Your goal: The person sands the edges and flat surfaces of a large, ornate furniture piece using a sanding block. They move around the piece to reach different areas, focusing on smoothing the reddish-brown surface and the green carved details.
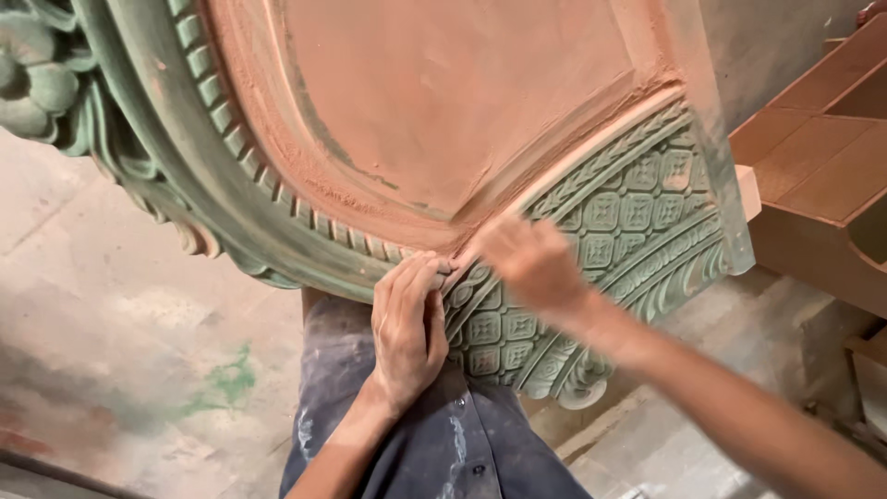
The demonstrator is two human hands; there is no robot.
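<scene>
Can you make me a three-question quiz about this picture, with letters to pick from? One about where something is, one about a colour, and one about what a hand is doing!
1. Where does the left hand rest?
A. on the floor
B. on the edge of the big carved green and reddish-brown ornamental panel
C. on the brown wooden steps

2. What colour is the carved band of little square flowers?
A. green
B. yellow
C. white

3. What is the right hand doing?
A. hanging free
B. waving away from the panel
C. pressing against the carving, blurred

Answers: 1 B, its fingers curl over the panel's rim. 2 A, the squares look dusty green. 3 C, it lies on the patterned band beside the left hand.
</scene>
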